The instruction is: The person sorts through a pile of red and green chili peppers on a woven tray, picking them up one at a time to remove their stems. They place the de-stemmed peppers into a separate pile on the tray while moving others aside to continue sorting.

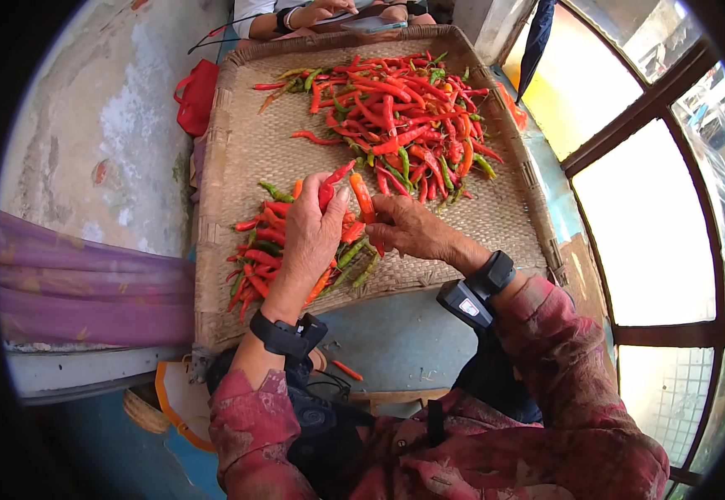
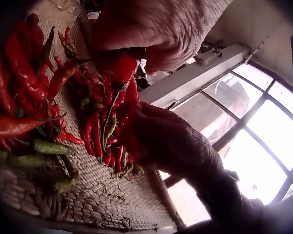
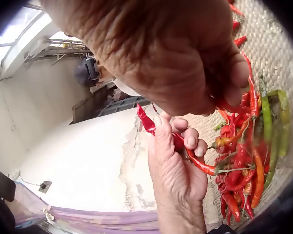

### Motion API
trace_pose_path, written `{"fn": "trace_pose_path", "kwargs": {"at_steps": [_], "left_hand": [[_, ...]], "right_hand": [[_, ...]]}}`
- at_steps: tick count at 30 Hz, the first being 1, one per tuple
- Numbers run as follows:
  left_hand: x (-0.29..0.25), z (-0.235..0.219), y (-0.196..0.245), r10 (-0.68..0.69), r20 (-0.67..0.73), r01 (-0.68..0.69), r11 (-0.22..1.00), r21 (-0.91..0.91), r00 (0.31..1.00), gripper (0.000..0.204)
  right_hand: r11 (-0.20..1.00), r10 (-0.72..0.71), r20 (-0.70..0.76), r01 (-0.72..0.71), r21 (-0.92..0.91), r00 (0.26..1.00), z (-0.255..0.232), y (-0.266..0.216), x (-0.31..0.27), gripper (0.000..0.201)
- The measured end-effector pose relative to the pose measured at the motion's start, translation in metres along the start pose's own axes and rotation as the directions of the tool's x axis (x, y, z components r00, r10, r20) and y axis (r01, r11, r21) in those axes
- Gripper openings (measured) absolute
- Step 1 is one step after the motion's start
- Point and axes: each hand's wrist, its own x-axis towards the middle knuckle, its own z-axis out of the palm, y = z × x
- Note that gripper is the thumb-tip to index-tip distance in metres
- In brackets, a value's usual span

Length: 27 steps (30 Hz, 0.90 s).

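My left hand (image 1: 312,229) grips a red chili pepper (image 1: 337,175) whose tip sticks up past the thumb. In the right wrist view, a second red chili with a long stem (image 3: 202,165) pokes out below the curled fingers of that hand. Close beside it, my right hand (image 1: 416,229) pinches red chili between thumb and fingers; an orange-red chili (image 1: 362,197) stands up between the two hands. The smaller pile of red, orange and green chilies (image 1: 266,258) lies under and left of the hands. Beyond them spreads a larger chili pile (image 1: 404,108).
Both piles lie on a wide woven tray (image 1: 237,158) with a raised rim. Another person's hands (image 1: 329,10) show at its far end. A red bag (image 1: 196,97) hangs at the left by the wall, windows (image 1: 646,225) line the right, and one chili (image 1: 347,370) lies below the tray.
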Motion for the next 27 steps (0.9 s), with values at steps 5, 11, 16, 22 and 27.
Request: {"fn": "trace_pose_path", "kwargs": {"at_steps": [5, 11, 16, 22, 27], "left_hand": [[-0.001, 0.003, 0.001, 0.012, 0.04, -0.011, 1.0, -0.014, 0.999, 0.032], [-0.001, 0.003, 0.001, -0.054, 0.079, 0.053, 0.999, 0.012, 0.995, 0.033], [-0.004, 0.004, 0.003, -0.041, 0.083, 0.038, 0.999, 0.029, 0.996, 0.029], [-0.003, 0.008, -0.002, 0.104, 0.204, -0.129, 0.985, 0.113, 0.973, 0.024], [-0.006, 0.009, -0.006, 0.076, 0.376, -0.171, 0.959, 0.226, 0.924, 0.022]], "right_hand": [[0.996, 0.05, -0.029, -0.052, -0.077, 0.998, -0.006, -0.005, -0.004, 0.023], [0.996, 0.04, -0.127, -0.029, 0.089, 0.991, -0.037, -0.007, 0.006, 0.02], [0.772, 0.12, -0.624, 0.323, 0.547, 0.772, -0.067, -0.01, 0.015, 0.049], [0.989, -0.151, -0.307, 0.141, -0.054, 0.94, -0.028, -0.01, 0.003, 0.036], [0.946, -0.221, -0.047, 0.202, -0.255, 0.974, -0.019, -0.009, -0.003, 0.027]]}}
